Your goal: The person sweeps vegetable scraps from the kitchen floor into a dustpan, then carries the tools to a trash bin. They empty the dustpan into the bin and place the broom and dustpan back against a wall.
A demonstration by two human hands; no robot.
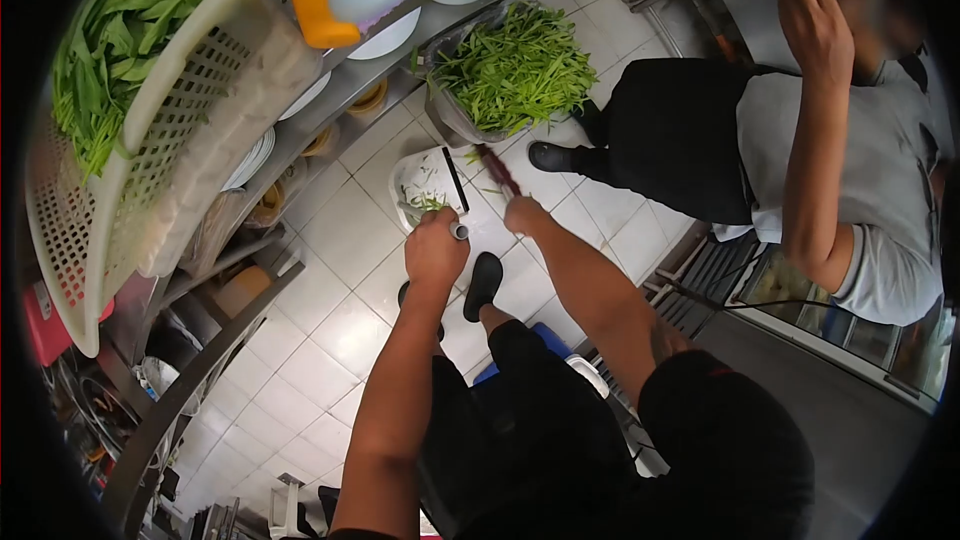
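My left hand (435, 250) is closed round a grey tube-like handle (459, 231), seen nearly end-on. Below it on the floor lies a white dustpan (405, 178) with a black edge strip, holding scraps of green leaves. My right hand (524, 216) grips a dark red handle (497, 172) that slants up and left, close to the dustpan's right side. The far end of this handle is blurred. Beyond the dustpan stands a container (456, 122) heaped with cut greens (515, 70).
At the left, a pale plastic basket (150, 105) of leafy greens rests above a shelf with stacked plates (250, 160). An orange-handled object (318, 0) lies on the counter. A co-worker (690, 140) stands at the right, one hand raised with greens. The floor (350, 330) is tiled.
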